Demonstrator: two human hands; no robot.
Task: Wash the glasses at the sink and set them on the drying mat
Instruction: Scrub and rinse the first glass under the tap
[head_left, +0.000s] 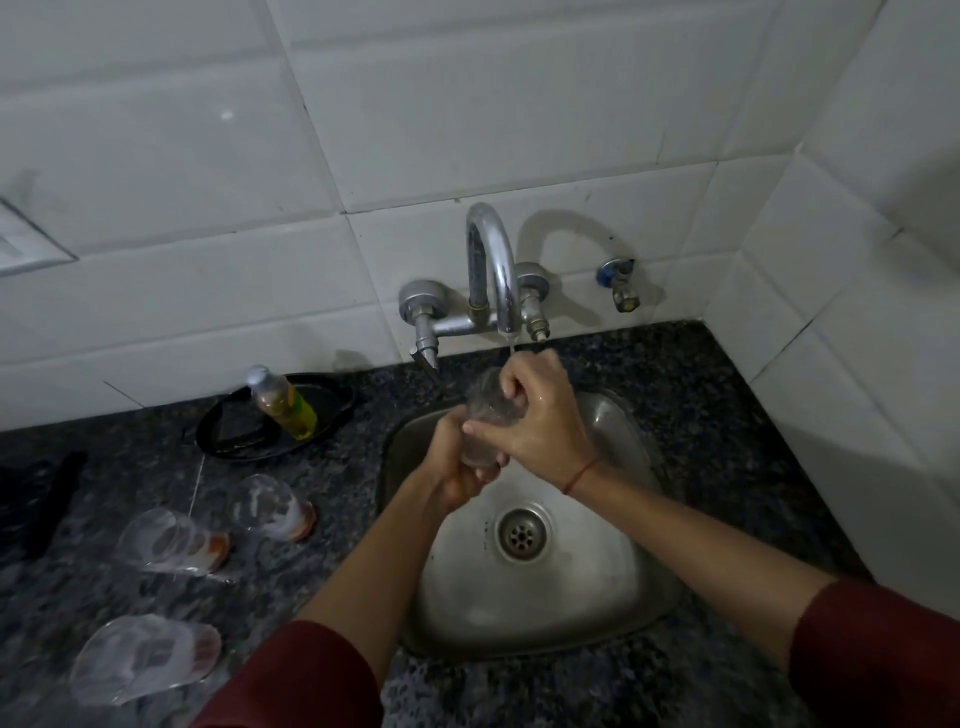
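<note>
1. The glass (491, 415) is held over the sink (597, 597) at centre frame, just under the tap (493, 260), where a thin stream of water is running.
2. The left hand (457, 467) is wrapped round the lower end of the glass. The right hand (545, 421) grips the upper end, with its fingers curled over the rim and its thumb across the wall. Both hands are closed on it, and neither holds anything else.
3. Handling: it is a small, clear tumbler, so probably light, rigid and breakable. Wet, and likely soapy, it will be slippery, and a slip here would drop it onto the steel basin.
4. Where to hold: a full wrap round the body near the base looks safest. A pinch on the thin rim would be a weaker grip and would load the most fragile part.
5. Three glasses (174, 540) streaked with white sit on the table (753, 415) at lower left, well apart from the sink. They are probably still to be rinsed and call for the same care.
6. A bottle (283, 402) rests in a black dish (228, 431) at left of centre.
7. A dark cloth (41, 499) at the far left edge may be the drying mat, but the view there is too dim to be sure.
</note>
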